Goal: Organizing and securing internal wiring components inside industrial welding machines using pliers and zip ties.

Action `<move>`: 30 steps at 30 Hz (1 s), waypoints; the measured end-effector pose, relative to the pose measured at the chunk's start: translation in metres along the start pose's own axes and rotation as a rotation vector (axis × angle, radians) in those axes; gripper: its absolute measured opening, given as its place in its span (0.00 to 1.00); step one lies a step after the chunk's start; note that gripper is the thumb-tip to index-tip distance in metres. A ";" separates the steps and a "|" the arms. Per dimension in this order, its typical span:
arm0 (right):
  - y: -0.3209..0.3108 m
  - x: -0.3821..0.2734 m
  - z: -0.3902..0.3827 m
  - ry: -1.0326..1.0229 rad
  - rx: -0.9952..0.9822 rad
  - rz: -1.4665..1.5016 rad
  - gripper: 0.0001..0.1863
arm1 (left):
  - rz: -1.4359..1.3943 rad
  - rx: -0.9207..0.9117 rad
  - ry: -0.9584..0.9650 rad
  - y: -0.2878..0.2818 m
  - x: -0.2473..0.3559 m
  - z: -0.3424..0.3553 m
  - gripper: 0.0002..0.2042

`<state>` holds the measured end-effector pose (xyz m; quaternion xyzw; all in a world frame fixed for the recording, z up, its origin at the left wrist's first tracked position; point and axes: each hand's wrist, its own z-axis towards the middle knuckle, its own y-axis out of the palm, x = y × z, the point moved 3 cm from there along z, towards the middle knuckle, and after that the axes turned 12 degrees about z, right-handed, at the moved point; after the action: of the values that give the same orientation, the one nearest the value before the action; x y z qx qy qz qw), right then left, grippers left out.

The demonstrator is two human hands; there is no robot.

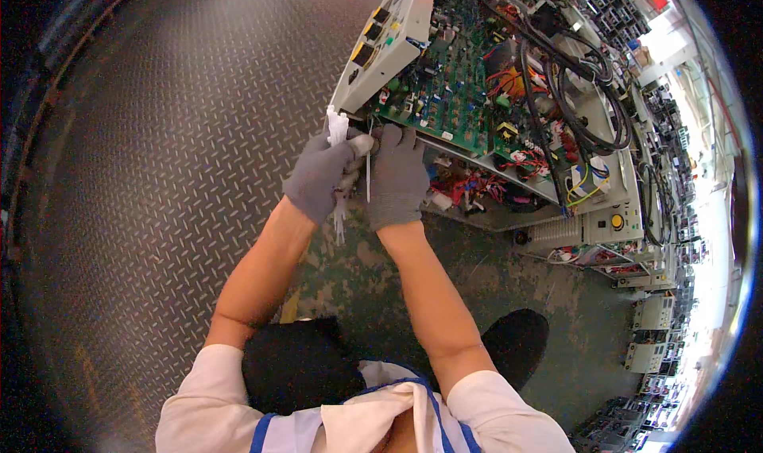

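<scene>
My left hand (322,171), in a grey glove, is closed round a bundle of white cable ties (338,127). The bundle's heads stick out above the fist and its thin tails hang below. Beside it, my right hand (399,171), also gloved in grey, has its fingers curled at the near corner of an opened electrical unit. A single cable tie (368,175) hangs between the two hands, close to the left thumb and the edge of the right hand. The right fingertips are hidden, so their grip is unclear. Just beyond them lies a green circuit board (441,95).
The unit's pale front panel (385,44) with yellow-and-black knobs leans out at the upper left. Black cables (556,79) coil over the unit, and red wires (469,187) show below the board. More units (653,312) line the right side. Textured metal plating (175,135) spreads leftward.
</scene>
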<state>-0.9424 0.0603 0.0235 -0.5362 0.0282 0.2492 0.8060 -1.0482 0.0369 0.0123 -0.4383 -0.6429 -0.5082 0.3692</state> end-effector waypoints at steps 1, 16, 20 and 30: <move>0.003 0.000 0.000 0.025 -0.024 0.004 0.18 | 0.023 -0.023 -0.011 -0.002 -0.001 -0.001 0.04; -0.001 0.068 -0.073 0.497 -0.072 1.276 0.14 | 0.509 -0.181 0.167 -0.030 -0.049 -0.007 0.11; -0.039 0.037 -0.144 1.270 -0.203 2.290 0.13 | 0.593 -0.095 -0.076 -0.052 -0.103 -0.017 0.11; -0.062 0.070 -0.248 1.527 -0.553 2.404 0.13 | 0.693 -0.481 -0.260 0.002 -0.171 0.007 0.14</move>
<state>-0.7996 -0.1504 -0.0508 -0.3239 0.8185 0.4181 -0.2243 -0.9882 0.0113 -0.1457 -0.7617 -0.3625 -0.4303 0.3214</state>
